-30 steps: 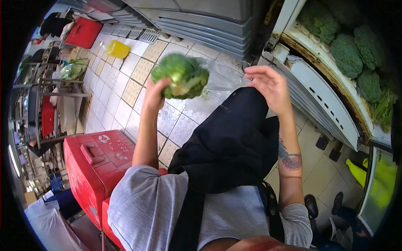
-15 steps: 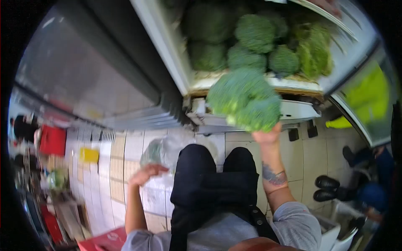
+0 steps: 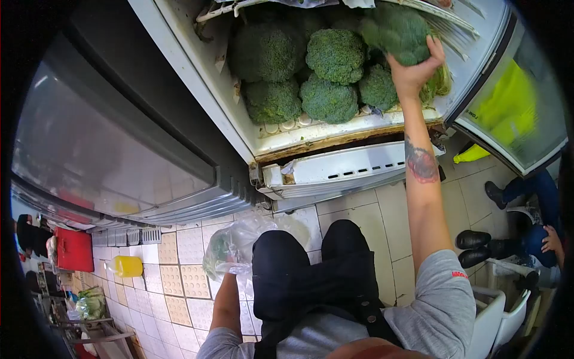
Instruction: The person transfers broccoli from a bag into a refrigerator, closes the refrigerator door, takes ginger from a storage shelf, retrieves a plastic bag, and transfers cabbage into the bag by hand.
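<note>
A broccoli head (image 3: 397,36) is in my right hand (image 3: 418,69), inside the open fridge at its upper right. Several other broccoli heads (image 3: 335,57) are piled to the left of it and below. Leafy greens (image 3: 439,84) show partly behind my right wrist. My left hand (image 3: 229,269) reaches to a clear plastic bag (image 3: 239,239) on the floor, with something green inside; its fingers are hidden by the plastic.
The fridge's glass door (image 3: 520,107) stands open at the right. A grey appliance (image 3: 107,143) fills the left. A yellow bottle (image 3: 127,266) and red box (image 3: 75,249) are lower left. Another person's legs (image 3: 532,197) and white bins (image 3: 487,317) are at the right.
My right hand has carried the broccoli head from in front of the fridge up into it. My left hand has moved to the plastic bag. The view has shifted.
</note>
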Tool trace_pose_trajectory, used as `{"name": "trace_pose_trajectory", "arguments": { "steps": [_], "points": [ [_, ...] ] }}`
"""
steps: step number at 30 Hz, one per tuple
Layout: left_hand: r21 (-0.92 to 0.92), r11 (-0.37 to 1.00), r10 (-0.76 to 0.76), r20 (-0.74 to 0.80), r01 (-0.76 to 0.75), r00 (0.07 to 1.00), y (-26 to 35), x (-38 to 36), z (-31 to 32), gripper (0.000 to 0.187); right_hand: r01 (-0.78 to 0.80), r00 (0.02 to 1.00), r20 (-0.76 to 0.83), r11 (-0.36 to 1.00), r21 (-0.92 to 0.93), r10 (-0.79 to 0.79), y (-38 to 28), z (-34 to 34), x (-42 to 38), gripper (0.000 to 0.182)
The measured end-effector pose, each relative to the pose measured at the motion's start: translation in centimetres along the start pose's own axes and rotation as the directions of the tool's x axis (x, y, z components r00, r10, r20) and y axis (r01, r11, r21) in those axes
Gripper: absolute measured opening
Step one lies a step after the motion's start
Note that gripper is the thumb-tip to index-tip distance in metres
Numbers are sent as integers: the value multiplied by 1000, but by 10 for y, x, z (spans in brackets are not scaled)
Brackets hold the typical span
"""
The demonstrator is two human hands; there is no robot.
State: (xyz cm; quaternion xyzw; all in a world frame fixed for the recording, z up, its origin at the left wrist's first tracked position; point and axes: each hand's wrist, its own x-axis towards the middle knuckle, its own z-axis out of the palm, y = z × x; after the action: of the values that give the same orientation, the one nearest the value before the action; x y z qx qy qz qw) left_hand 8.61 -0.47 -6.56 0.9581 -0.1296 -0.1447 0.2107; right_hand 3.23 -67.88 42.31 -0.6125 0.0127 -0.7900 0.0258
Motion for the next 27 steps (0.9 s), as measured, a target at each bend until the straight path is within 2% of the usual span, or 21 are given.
{"name": "trace_pose_trajectory", "arguments": {
  "steps": [3,7,8,9,10,11,12,14,15,17,21,25,27],
  "points": [
    [12,997,-74,-171,77,982,8,20,-12,28,-25,997,73,991,-128,35,12,33,12,89],
    [25,992,-109,-312,123,944,-2,44,-23,29,143,966,246,956,-257,-78,38,56,6,79],
    [54,991,-96,-334,121,938,-7,50,-25,30,83,968,252,953,-292,-7,46,66,5,84],
    [99,990,-60,-362,102,930,-11,58,-27,30,24,964,257,944,-329,65,60,78,5,89],
    [275,961,116,-410,1,905,-20,60,-28,29,-35,956,259,928,-371,139,73,88,3,95],
    [445,891,296,-426,-87,855,-28,65,-28,28,-119,932,307,964,-238,191,86,96,3,93],
    [316,942,233,-356,-118,905,-35,70,-28,27,-207,904,361,973,-104,230,101,103,3,91],
    [40,991,133,-193,-128,972,-48,86,-31,26,-278,843,446,953,-117,301,107,116,8,89],
    [-72,993,82,-193,-97,978,-12,66,-49,28,-289,803,500,945,-152,326,110,120,11,87],
    [-293,955,-22,-191,-36,981,109,13,-115,33,-297,715,600,933,-204,359,112,117,17,85],
    [71,997,29,-264,-10,964,6,55,-64,29,-238,523,784,940,-243,335,119,93,46,79],
    [372,928,51,-190,24,981,-48,85,-42,28,-137,402,872,960,-243,278,110,81,55,74],
    [475,855,-154,-154,210,976,-77,98,-34,30,-85,359,891,960,-266,279,102,83,51,71]
  ]
}}
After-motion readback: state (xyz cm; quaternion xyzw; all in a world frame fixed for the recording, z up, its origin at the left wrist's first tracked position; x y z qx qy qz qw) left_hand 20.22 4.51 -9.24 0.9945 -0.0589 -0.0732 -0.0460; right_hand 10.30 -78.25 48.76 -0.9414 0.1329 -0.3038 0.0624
